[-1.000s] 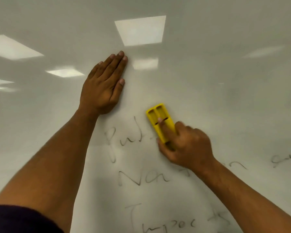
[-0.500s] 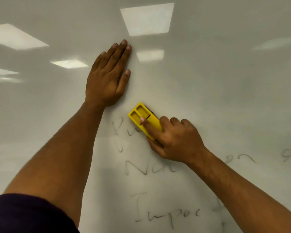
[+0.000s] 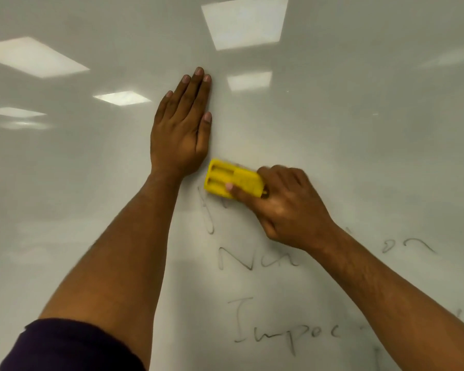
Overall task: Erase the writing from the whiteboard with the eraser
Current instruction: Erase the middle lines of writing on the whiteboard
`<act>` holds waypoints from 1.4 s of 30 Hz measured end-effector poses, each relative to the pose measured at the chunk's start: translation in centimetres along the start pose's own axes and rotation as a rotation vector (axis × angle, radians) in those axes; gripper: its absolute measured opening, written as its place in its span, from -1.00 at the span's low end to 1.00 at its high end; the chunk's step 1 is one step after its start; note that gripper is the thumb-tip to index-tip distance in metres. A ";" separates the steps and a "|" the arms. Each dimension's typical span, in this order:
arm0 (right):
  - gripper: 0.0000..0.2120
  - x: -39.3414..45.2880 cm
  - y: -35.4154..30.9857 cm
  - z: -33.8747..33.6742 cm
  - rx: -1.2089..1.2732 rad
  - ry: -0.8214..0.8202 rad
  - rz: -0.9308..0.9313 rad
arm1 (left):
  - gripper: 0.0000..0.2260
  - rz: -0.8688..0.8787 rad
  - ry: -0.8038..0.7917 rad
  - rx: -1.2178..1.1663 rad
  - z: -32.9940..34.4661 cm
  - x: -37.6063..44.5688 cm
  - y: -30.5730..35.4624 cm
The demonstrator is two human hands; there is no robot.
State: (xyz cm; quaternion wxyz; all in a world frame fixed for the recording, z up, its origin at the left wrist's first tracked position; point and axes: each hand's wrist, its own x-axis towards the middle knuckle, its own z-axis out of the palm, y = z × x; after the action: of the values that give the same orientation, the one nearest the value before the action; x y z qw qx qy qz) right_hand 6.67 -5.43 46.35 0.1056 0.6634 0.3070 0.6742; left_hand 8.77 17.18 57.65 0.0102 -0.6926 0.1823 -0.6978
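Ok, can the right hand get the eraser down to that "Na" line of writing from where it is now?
Probably yes. The right hand holds the yellow eraser just above the "Na" writing, with bare whiteboard between them. The left hand rests flat higher up, out of that path.

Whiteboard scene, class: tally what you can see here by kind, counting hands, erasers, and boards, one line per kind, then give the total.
Hands: 2, the left hand flat on the board, the right hand holding the eraser
Erasers: 1, the yellow eraser
Boards: 1, the whiteboard, with writing left on it
Total: 4
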 end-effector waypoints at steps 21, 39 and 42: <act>-0.33 0.6 -1.9 1.7 -0.209 0.021 0.220 | -0.50 -0.209 0.048 -0.115 0.0 -3.8 -2.0; -0.49 -1.7 -3.1 1.8 -0.079 0.065 0.282 | -0.51 -0.228 0.062 -0.048 -0.1 -6.3 -1.7; -0.47 -2.4 -4.8 2.0 -0.077 0.048 0.003 | -0.50 -0.229 0.062 -0.044 -0.1 -6.7 -1.8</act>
State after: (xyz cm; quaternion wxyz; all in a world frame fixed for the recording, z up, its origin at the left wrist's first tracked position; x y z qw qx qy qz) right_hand 7.59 -2.43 41.56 0.1225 0.6430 0.2824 0.7013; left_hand 9.39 20.63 51.66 -0.0904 -0.6870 0.1174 -0.7114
